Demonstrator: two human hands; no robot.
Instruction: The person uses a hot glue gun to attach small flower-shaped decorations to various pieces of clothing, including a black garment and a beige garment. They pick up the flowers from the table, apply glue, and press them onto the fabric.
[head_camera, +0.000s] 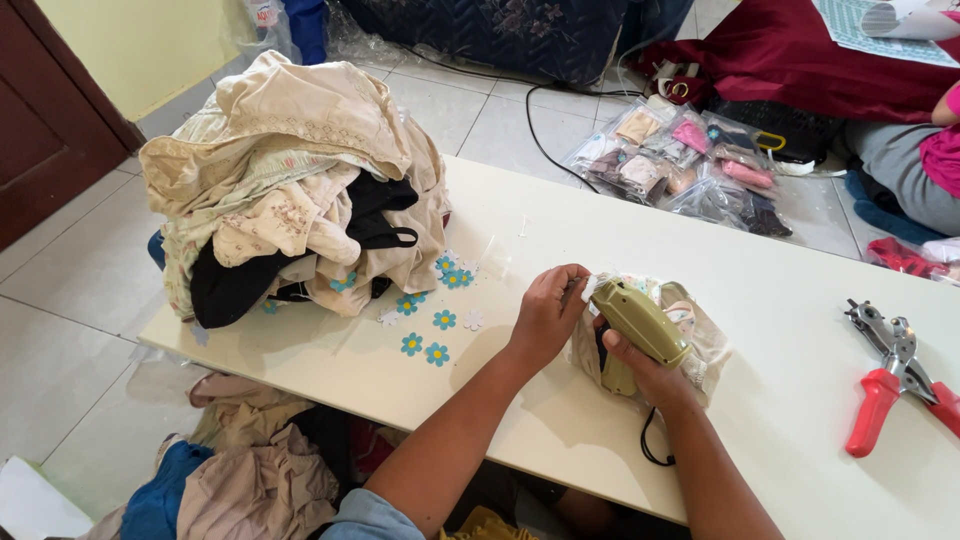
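My right hand is closed around the handle of an olive-green tagging gun, its nose pointing toward ten o'clock onto a small pale folded garment lying on the white counter, slightly right of centre. My left hand has its grip pinched on the garment's edge right at the gun's tip. I judge the gun to be light, rigid plastic, best held by its handle; the garment looks soft and limp, likely to slide unless pinned flat near the tip. At nine o'clock from my hands lie small blue and white paper flowers; beyond them, at ten o'clock, a heap of beige and black clothes. At three o'clock rests a red-handled hole punch. Bagged garments sit on the tiled floor at one o'clock.
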